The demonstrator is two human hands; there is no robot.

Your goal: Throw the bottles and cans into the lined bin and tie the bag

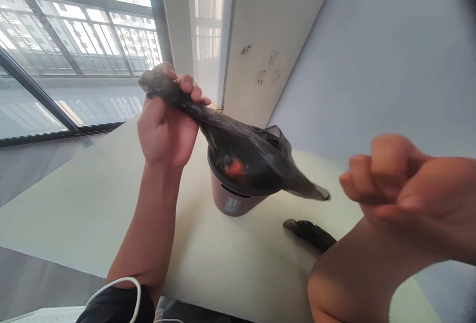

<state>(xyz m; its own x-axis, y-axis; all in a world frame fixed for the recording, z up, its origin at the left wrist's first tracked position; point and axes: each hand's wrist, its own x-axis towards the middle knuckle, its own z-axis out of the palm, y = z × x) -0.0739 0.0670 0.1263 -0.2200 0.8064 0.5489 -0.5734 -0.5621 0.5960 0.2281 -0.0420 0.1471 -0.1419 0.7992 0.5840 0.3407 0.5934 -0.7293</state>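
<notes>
My left hand (169,130) is closed around the bunched upper end of a thin black plastic bag (256,154), held above the table. The bag stretches down to the right across the mouth of a brownish trash bin (238,199), hiding most of the opening. Something orange (235,167) shows dimly at the bin's mouth, through or beside the dark film; its kind I cannot make out. To the right, my right hand (397,179) is curled into a fist, slightly blurred, with nothing visible in it. A small gap separates it from the bag's pointed corner.
A rolled or bunched black plastic piece (309,234) lies on the pale table (215,258), partly behind my right forearm. A white cable (136,288) loops by my left elbow. Behind the table are a white cabinet (267,30), a blue-grey wall (372,65) and a window (82,30).
</notes>
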